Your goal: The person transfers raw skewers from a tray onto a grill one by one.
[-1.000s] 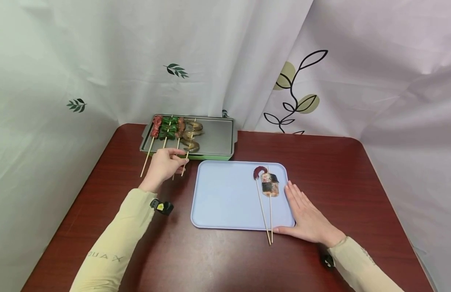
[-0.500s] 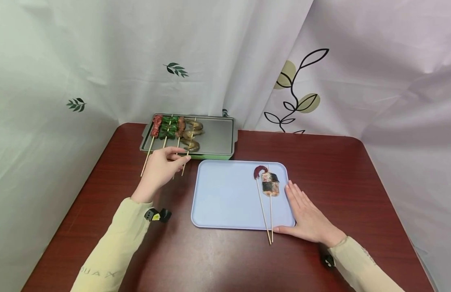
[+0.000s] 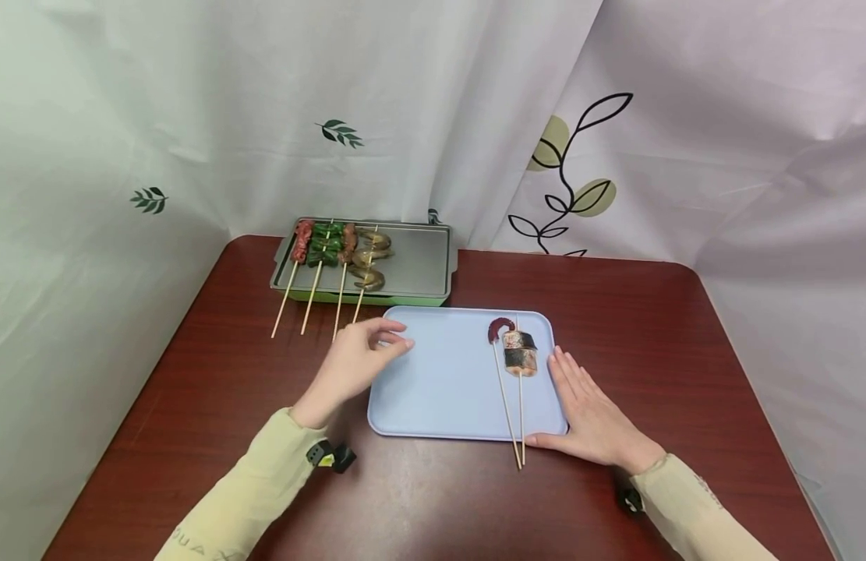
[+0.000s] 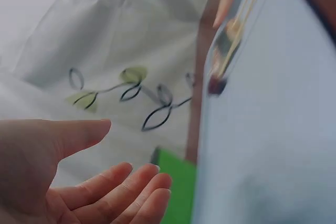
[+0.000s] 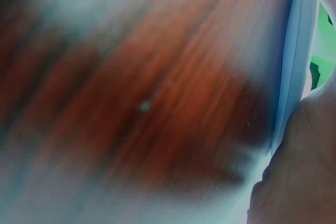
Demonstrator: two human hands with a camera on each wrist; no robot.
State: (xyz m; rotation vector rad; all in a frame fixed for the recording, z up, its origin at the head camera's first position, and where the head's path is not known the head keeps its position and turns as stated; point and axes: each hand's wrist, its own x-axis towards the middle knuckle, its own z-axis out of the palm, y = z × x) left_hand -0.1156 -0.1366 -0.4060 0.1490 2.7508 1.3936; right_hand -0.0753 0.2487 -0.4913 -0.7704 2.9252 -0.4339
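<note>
My left hand (image 3: 362,354) is over the left edge of the pale blue tray (image 3: 433,374), thumb apart from the fingers and nothing between them, as the left wrist view of the hand (image 4: 105,182) also shows. Flat along the tray's right rim lies my right hand (image 3: 594,417), its thumb at the front corner near the skewer ends. On the tray are a skewer with a dark red curled piece (image 3: 500,327) and a skewer with two black-banded pieces (image 3: 520,354). The shrimp skewer (image 3: 368,279) rests on the grill pan (image 3: 418,261), its stick end partly behind my left hand.
Left of the shrimp on the pan lie a red meat skewer (image 3: 302,241), a green pepper skewer (image 3: 324,245) and a brown meat skewer (image 3: 348,243). Their sticks overhang the pan's front. A white curtain (image 3: 376,101) hangs behind the reddish-brown table (image 3: 580,288).
My left hand has let go of the shrimp skewer's stick and moved right and nearer, to the tray's left edge. The skewer stays on the pan. My right hand has not moved.
</note>
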